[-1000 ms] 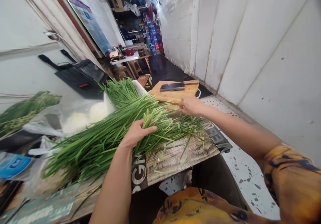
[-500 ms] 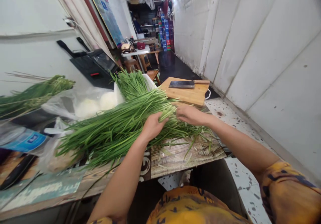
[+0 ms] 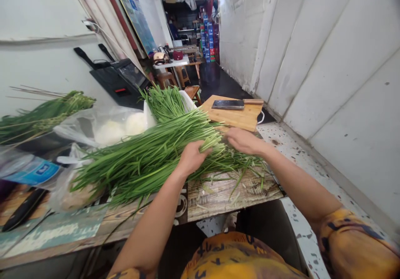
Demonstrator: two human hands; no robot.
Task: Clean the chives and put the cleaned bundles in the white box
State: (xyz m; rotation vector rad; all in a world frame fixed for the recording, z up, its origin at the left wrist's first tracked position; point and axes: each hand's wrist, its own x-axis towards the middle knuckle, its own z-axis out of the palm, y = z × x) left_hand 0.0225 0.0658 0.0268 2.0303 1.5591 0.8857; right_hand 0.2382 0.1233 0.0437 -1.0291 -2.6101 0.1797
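A large pile of long green stalks (image 3: 140, 154) lies across the wooden table, pale ends toward the right. My left hand (image 3: 194, 157) is closed round a small bunch of them near those pale ends. Just to the right, my right hand (image 3: 243, 141) is at the tips, its fingers bent together and slightly blurred; whatever they may hold is too small to make out. Loose trimmings (image 3: 237, 179) are scattered below it. More green stalks fill a white container (image 3: 187, 100) behind the pile.
A cleaver (image 3: 228, 104) rests on a wooden cutting board (image 3: 243, 118) at the back right. On the left are a bag with white round vegetables (image 3: 120, 129), a bottle (image 3: 31, 170), a black-handled knife (image 3: 25, 210) and another green bundle (image 3: 53, 112).
My right hand has moved slightly right, away from the pale stalk ends. My left hand keeps its hold on the bunch. The whole view has shifted slightly.
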